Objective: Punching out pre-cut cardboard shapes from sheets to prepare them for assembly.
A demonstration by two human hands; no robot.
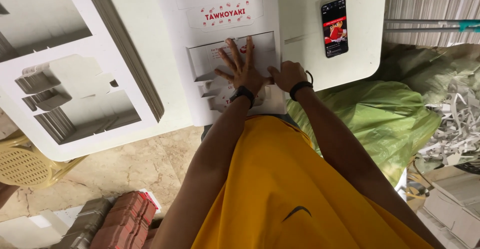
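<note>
Left hand splayed flat on the die-cut card sheet, right hand clenched just beside; probably light, bendy, best pinched at edges.

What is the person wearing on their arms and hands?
Both arms are bare, with no sleeves reaching the forearms and no gloves. The left hand has a black watch-like band around its wrist. The right hand has a thin black band around its wrist. The person wears a bright yellow shirt with a small dark curved mark on it.
</note>
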